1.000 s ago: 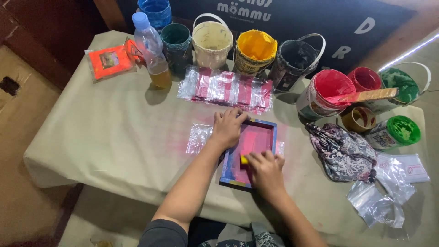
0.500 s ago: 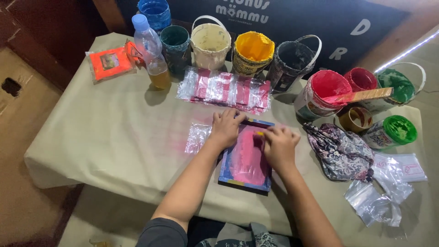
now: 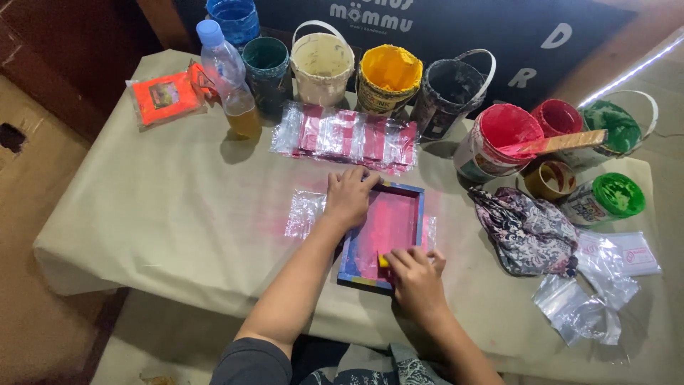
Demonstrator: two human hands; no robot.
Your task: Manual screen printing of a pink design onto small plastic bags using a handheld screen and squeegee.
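**Both hands on the pink-inked screen frame**

My left hand (image 3: pixel 349 196) lies flat on the upper left corner of the small screen-printing frame (image 3: pixel 410 196), fingers spread over its blue-stained wooden edge, pressing down rather than gripping. My right hand (image 3: pixel 417 278) sits at the near end of the frame, fingers curled around a small yellow squeegee (image 3: pixel 383 261) whose tip shows just beside my knuckles, resting on the pink-stained mesh. The two hands are apart, one at each end of the frame.

The frame lies flat on the table (image 3: pixel 142 214), covered in a pale beige cloth, near the middle of the front edge and straight in front of me. A clear plastic bag (image 3: pixel 305 214) sticks out from under its left side, and a sliver of plastic shows at its right edge too.

Just beyond the frame lies a row of clear bags printed pink (image 3: pixel 349 135). Behind them stand paint buckets: a dark green one (image 3: pixel 267 60), a cream one (image 3: pixel 323 64), a yellow one (image 3: pixel 388 75) and a black one (image 3: pixel 449 89). Further right is a red paint bucket (image 3: pixel 499 139) with a wooden stirring stick (image 3: pixel 563 142) across its rim. A plastic bottle (image 3: pixel 228 78) with amber liquid stands at the left, by an orange packet (image 3: pixel 164 100). A patterned rag (image 3: pixel 531 228) lies right of the frame, well clear of my hand.
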